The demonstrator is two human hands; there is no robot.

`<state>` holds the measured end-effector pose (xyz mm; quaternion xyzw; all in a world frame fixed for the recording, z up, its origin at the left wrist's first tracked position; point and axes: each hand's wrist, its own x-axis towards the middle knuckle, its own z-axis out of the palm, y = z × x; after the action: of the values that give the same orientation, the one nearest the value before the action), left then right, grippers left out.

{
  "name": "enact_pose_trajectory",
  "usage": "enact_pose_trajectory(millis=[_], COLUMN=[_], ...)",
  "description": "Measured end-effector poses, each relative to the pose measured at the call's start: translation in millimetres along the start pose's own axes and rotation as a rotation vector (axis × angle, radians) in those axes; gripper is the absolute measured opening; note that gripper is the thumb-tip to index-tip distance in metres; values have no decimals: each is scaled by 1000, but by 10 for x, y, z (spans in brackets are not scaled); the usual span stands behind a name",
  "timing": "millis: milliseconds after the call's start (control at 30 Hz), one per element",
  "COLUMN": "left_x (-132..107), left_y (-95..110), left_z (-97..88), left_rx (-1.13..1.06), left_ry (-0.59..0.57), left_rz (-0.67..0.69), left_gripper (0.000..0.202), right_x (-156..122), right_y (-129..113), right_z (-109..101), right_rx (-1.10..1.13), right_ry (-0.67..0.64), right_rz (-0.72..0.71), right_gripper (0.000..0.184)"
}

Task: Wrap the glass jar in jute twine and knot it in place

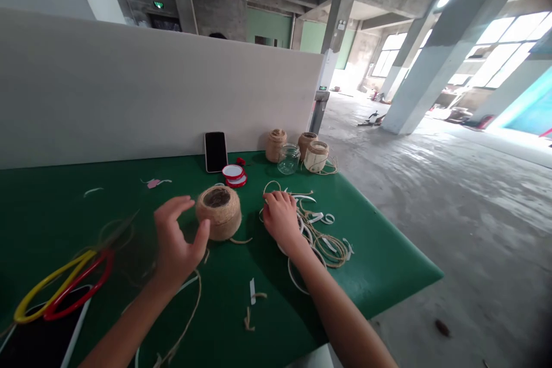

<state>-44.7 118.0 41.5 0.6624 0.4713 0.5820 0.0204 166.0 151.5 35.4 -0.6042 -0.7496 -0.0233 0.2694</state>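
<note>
A jar wrapped in tan twine (218, 212) stands on the green table (52, 213). My left hand (176, 240) is open right beside it on the left, thumb near its side and fingers curved and apart. My right hand (281, 218) rests to the jar's right on a heap of loose twine and white strips (324, 236), fingers curled down into the heap; what they hold I cannot make out. A loose twine end (186, 322) trails toward me.
Scissors with yellow and red handles (60, 287) lie at the near left on a dark tablet. At the back stand a phone (215, 151), red-rimmed lids (234, 175), a bare glass jar (288, 159) and three twine-wrapped jars (317, 156). A white partition (129, 86) backs the table; the table's edge drops off at the right.
</note>
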Motion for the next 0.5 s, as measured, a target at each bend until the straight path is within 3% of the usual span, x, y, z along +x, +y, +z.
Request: enact_pose_trajectory(millis=[67, 167, 233, 300, 433, 500], left_x=[0, -1, 4, 7, -36, -87], left_y=[70, 113, 96, 56, 13, 33], left_z=[-86, -135, -125, -105, -56, -15], left_rx=[34, 109, 194, 272, 266, 378], left_ry=[-122, -590, -798, -830, -701, -848], left_rz=[95, 161, 115, 56, 54, 78], left_gripper=[25, 10, 10, 14, 15, 23], right_x=[3, -17, -29, -36, -57, -75], right_y=[2, -43, -70, -79, -65, -60], right_z=[3, 34, 49, 50, 7, -13], right_rx=[6, 15, 18, 20, 44, 70], right_ry=[-19, -56, -83, -115, -250, -349], right_rz=[-14, -35, -47, -61, -176, -271], right_gripper=[21, 19, 20, 21, 17, 11])
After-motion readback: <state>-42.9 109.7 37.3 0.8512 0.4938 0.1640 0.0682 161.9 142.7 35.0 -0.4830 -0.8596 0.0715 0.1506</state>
